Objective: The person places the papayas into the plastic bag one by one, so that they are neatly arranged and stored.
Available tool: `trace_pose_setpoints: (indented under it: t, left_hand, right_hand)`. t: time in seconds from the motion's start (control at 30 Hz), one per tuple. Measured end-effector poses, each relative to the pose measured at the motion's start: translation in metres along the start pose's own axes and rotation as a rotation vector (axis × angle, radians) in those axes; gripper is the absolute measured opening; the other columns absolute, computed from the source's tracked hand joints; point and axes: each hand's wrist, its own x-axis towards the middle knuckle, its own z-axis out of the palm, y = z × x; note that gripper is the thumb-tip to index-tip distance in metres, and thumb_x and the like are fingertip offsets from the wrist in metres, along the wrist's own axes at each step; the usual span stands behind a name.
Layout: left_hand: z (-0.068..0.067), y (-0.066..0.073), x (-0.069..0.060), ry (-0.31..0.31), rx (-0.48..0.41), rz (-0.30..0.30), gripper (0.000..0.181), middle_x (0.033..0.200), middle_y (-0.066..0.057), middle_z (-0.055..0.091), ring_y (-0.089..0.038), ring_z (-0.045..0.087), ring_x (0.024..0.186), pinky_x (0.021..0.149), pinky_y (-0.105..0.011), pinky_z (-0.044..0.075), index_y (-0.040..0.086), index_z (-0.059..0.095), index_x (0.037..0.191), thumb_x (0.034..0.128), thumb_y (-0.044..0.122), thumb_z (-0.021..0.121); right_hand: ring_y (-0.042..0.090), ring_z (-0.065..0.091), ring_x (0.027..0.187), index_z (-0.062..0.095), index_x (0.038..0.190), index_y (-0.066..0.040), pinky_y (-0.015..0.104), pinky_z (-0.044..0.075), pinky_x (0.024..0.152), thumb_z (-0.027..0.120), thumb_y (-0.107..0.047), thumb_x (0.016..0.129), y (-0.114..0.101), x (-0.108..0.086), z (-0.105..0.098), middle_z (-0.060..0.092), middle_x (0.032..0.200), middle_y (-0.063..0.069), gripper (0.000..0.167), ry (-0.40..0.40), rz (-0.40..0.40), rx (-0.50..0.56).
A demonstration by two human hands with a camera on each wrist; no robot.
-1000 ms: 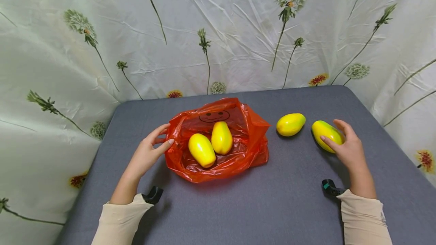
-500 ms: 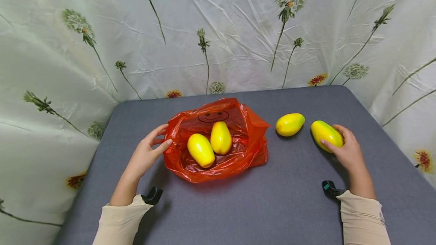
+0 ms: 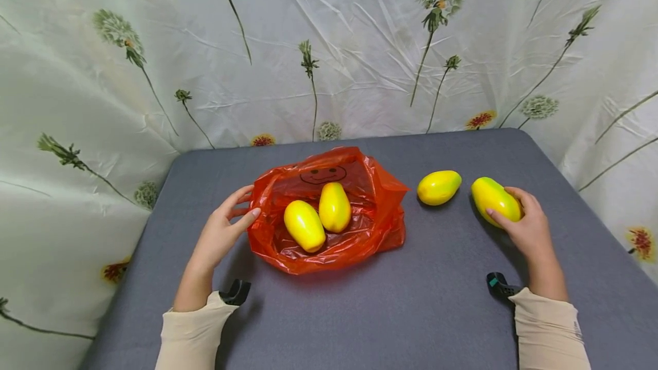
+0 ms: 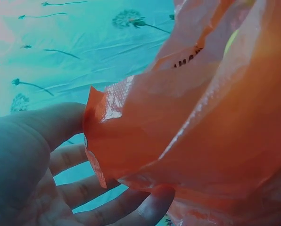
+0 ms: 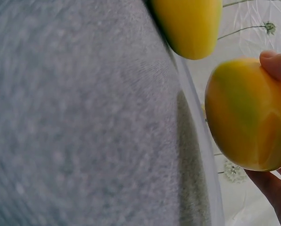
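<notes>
Your right grip [image 3: 526, 224] is wrapped around the green-tinged fruit [image 3: 493, 201], thumb on one side and fingers on the other, spread about as wide as the fruit is thick. In the right wrist view the flowered cloth [image 3: 375, 84] shows between that fruit and the tabletop [image 3: 411, 313], so you seem to have it just clear of the surface. Taking it across the near end probably suits its smooth, rounded shape.

Your left grip [image 3: 223, 230] loosely holds the left side of the red bag [image 3: 388, 216], the plastic between thumb and spread fingers; that likely stops the limp mouth from sagging inward. The bag sits on the tabletop with its mouth facing you, perhaps steadied by the left inner fruit [image 3: 304, 226] and right inner fruit [image 3: 335, 208], lying side by side within. The loose fruit [image 3: 439, 187] rests between the bag and your right grip, touching neither.
</notes>
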Motion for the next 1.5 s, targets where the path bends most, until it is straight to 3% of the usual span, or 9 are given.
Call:
trace_pose_setpoints:
  t: [0.13,0.33,0.57,0.7,0.83,1.0,1.1,1.23,1.5]
  left_hand:
    - [0.001,0.002,0.0,0.0,-0.01,0.007,0.056,0.127,-0.011,0.046,-0.032,0.049,0.104,0.075,-0.045,0.048,0.021,0.039,0.136,0.0859,0.032,0.061]
    - [0.001,0.0,0.0,0.007,0.006,-0.002,0.056,0.127,-0.011,0.046,-0.031,0.05,0.103,0.075,-0.044,0.048,0.02,0.039,0.136,0.086,0.034,0.06]
    - [0.0,-0.002,-0.001,0.021,0.02,-0.003,0.056,0.125,-0.011,0.048,-0.03,0.051,0.102,0.074,-0.044,0.048,0.021,0.04,0.136,0.086,0.037,0.059]
    - [0.0,-0.002,-0.001,0.017,0.014,-0.002,0.056,0.126,-0.011,0.047,-0.031,0.05,0.103,0.075,-0.045,0.048,0.02,0.039,0.136,0.0861,0.037,0.059]
    - [0.0,-0.001,-0.002,0.014,0.015,-0.006,0.056,0.126,-0.01,0.047,-0.03,0.05,0.103,0.075,-0.045,0.048,0.022,0.039,0.136,0.0857,0.037,0.059]
    - [-0.001,0.0,-0.002,0.014,0.014,-0.011,0.057,0.127,-0.009,0.046,-0.03,0.049,0.104,0.075,-0.045,0.048,0.022,0.039,0.136,0.0855,0.038,0.059]
    - [-0.002,0.001,-0.002,0.013,0.009,-0.007,0.057,0.126,-0.009,0.046,-0.03,0.05,0.104,0.075,-0.045,0.048,0.022,0.039,0.136,0.0854,0.039,0.059]
    - [-0.002,0.002,-0.001,0.007,0.007,0.0,0.057,0.127,-0.009,0.046,-0.03,0.05,0.103,0.075,-0.044,0.048,0.022,0.039,0.136,0.0854,0.038,0.059]
    - [0.0,0.0,-0.002,0.009,0.01,-0.014,0.056,0.127,-0.01,0.046,-0.03,0.05,0.103,0.075,-0.044,0.048,0.021,0.039,0.136,0.0857,0.036,0.059]
  right_hand:
    - [0.034,0.038,0.098,0.044,0.127,0.001,0.015,0.026,0.074,0.069,-0.016,0.078,-0.003,-0.001,0.0,0.042,0.121,0.024,0.057,0.021,-0.013,0.011]
    - [0.028,0.038,0.101,0.046,0.127,-0.001,0.012,0.027,0.078,0.071,-0.012,0.077,-0.009,0.0,0.0,0.043,0.121,0.02,0.057,0.06,-0.045,0.037]
    - [0.005,0.038,0.102,0.05,0.125,-0.004,0.012,0.03,0.078,0.074,-0.004,0.071,-0.025,0.0,0.0,0.047,0.121,0.01,0.059,0.142,-0.094,0.091]
    - [0.0,0.039,0.103,0.052,0.124,-0.006,0.013,0.031,0.076,0.076,0.0,0.067,-0.041,0.0,0.0,0.048,0.122,-0.001,0.062,0.178,-0.15,0.13]
    - [0.003,0.041,0.108,0.053,0.122,-0.003,0.011,0.034,0.08,0.077,0.007,0.063,-0.063,-0.002,0.0,0.049,0.123,0.0,0.065,0.181,-0.26,0.196]
    - [0.011,0.043,0.112,0.051,0.117,0.01,0.013,0.037,0.084,0.075,0.008,0.065,-0.107,-0.008,-0.001,0.048,0.123,0.016,0.058,0.15,-0.425,0.337]
    - [0.018,0.045,0.111,0.048,0.115,0.016,0.018,0.038,0.088,0.075,-0.005,0.071,-0.134,-0.012,-0.002,0.047,0.121,0.021,0.055,0.11,-0.51,0.461]
    - [0.023,0.046,0.11,0.047,0.113,0.019,0.022,0.038,0.09,0.073,-0.027,0.074,-0.16,-0.013,0.003,0.047,0.12,0.023,0.065,0.056,-0.605,0.561]
    - [0.023,0.045,0.11,0.046,0.11,0.019,0.023,0.039,0.087,0.069,-0.035,0.076,-0.208,-0.012,0.032,0.043,0.116,0.035,0.068,-0.085,-0.721,0.594]
